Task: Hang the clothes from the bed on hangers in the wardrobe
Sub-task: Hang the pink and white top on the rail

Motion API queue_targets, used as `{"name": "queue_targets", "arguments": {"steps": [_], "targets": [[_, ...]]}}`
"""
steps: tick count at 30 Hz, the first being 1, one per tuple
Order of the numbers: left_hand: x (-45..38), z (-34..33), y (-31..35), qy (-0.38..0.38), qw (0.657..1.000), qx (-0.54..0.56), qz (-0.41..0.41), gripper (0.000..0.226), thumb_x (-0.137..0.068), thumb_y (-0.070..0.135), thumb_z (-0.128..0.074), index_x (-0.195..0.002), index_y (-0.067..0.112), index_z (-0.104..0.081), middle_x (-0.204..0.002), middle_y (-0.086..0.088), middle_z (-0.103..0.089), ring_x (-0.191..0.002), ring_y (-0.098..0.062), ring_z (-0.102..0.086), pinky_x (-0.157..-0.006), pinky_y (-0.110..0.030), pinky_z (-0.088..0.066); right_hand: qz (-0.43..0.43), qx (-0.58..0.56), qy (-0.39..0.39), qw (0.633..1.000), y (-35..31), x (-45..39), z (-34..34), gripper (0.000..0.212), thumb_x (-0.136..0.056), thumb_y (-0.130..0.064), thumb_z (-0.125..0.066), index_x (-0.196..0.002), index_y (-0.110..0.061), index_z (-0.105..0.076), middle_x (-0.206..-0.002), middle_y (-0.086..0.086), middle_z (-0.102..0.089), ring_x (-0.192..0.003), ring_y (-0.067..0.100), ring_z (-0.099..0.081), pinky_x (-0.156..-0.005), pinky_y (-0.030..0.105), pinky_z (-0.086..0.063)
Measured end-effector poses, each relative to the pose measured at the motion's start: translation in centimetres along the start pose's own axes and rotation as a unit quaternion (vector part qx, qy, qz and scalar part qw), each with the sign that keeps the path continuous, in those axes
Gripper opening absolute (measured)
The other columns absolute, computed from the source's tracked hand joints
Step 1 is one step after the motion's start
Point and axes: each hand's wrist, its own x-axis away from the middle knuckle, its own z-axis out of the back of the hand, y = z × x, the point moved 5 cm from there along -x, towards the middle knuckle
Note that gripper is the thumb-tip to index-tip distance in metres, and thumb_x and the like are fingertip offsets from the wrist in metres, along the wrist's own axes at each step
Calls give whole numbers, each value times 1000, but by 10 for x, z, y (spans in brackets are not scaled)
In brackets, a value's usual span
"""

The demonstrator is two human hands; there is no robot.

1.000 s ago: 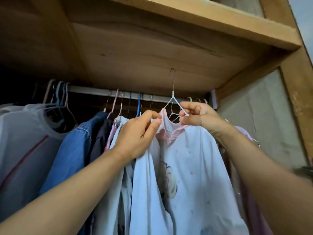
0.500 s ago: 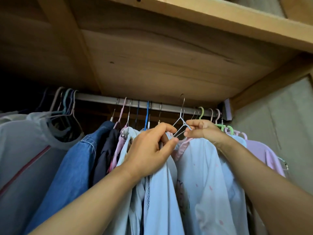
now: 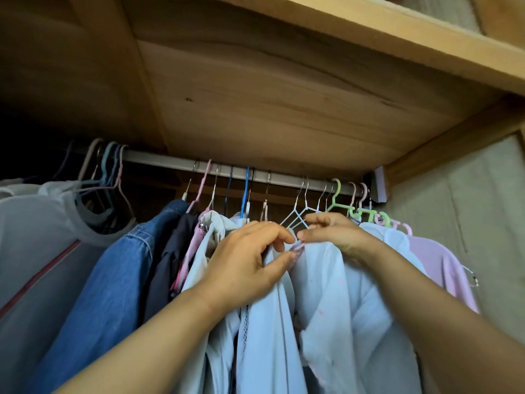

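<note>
- Wardrobe, at the rail [image 3: 176,164]: my left hand [image 3: 244,263] pinches the pink collar of the white top [image 3: 335,294] between thumb and curled fingers.
- My right hand [image 3: 331,233], at three o'clock from the left, curls its fingertips on the white wire hanger [image 3: 295,216], whose hook appears to be over the rail at twelve o'clock.
- Risk, in my judgement: let go unevenly and the collar slides off the thin wire, or a tug unhooks the green hanger [image 3: 341,204] at two o'clock.
</note>
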Motion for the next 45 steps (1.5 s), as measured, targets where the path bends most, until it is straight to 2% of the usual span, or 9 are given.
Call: {"name": "queue_targets", "arguments": {"steps": [3, 9, 15, 21, 25, 29, 32, 40, 45], "targets": [[7, 1, 3, -11, 1000, -13, -5, 21, -83, 48, -51, -98, 34, -54, -96, 16, -60, -95, -3, -56, -81, -33, -49, 41, 14, 50, 998, -17, 27, 0, 64, -77, -12, -75, -134, -6, -47, -115, 7, -54, -104, 11, -55, -71, 8, -44], [39, -3, 26, 20, 993, -115, -12, 43, -81, 39, -50, -118, 20, -60, -134, -1, -50, -131, -16, -34, -110, -31, -19, 198, 260, 199, 924, -42, 121, -6, 63, -74, -32, -74, -131, -18, -51, -121, 3, -50, -113, 17, -48, -96, 29, -39], [117, -30, 68, 30, 999, -35, -1, 39, -86, 37, -51, -117, 16, -63, -138, -5, -49, -137, -22, -32, -113, -45, -20, 203, 323, 230, 895, -15, 242, -34, 46, -78, -37, -63, -118, -14, -62, -107, 0, -58, -102, 15, -53, -89, 20, -39], [209, -58, 126, -59, 991, 88, 87, 34, -85, 36, -51, -106, 15, -67, -114, -2, -61, -105, -15, -52, -91, -25, -36, 69, 327, 212, 919, 39, 355, -50, 41, -81, -39, -59, -113, -15, -65, -103, -4, -61, -96, 8, -55, -85, 7, -36], [286, -73, 186, -221, 941, 185, 180, 28, -89, 46, -53, -107, 27, -65, -91, 14, -66, -75, -5, -58, -61, -9, -42, -43, 332, 201, 921, 65, 455, -68, 37, -78, -32, -63, -112, -19, -65, -93, -16, -56, -86, 1, -53, -76, 1, -35], [351, -77, 249, -367, 876, 219, 223, 26, -87, 40, -60, -110, 29, -65, -90, 19, -64, -77, -3, -59, -65, -7, -42, -159, 343, 178, 908, 76, 558, -85, 30, -78, -36, -61, -106, -26, -67, -80, -16, -61, -74, 4, -54, -60, 10, -43], [394, -72, 313, -463, 820, 258, 216, 24, -88, 44, -57, -108, 32, -64, -88, 21, -63, -80, 2, -58, -72, -13, -46, -248, 334, 177, 892, 67, 647, -92, 24, -78, -42, -59, -90, -24, -70, -70, -16, -63, -66, 3, -56, -56, 4, -40], [437, -29, 484, -569, 740, 338, 119, 26, -86, 50, -56, -104, 34, -66, -88, 21, -65, -83, 3, -60, -76, -19, -47, -453, 356, 263, 774, -19, 861, -88, 42, -77, -52, -44, -99, -27, -70, -68, -21, -58, -70, 3, -58, -62, 24, -49], [451, 6, 601, -605, 683, 409, 13, 32, -79, 57, -53, -99, 36, -67, -77, 23, -62, -76, 3, -59, -74, -24, -49, -537, 374, 360, 665, -92, 979, -102, 36, -75, -45, -52, -97, -24, -71, -67, -19, -59, -69, 4, -59, -64, 21, -46]]}}
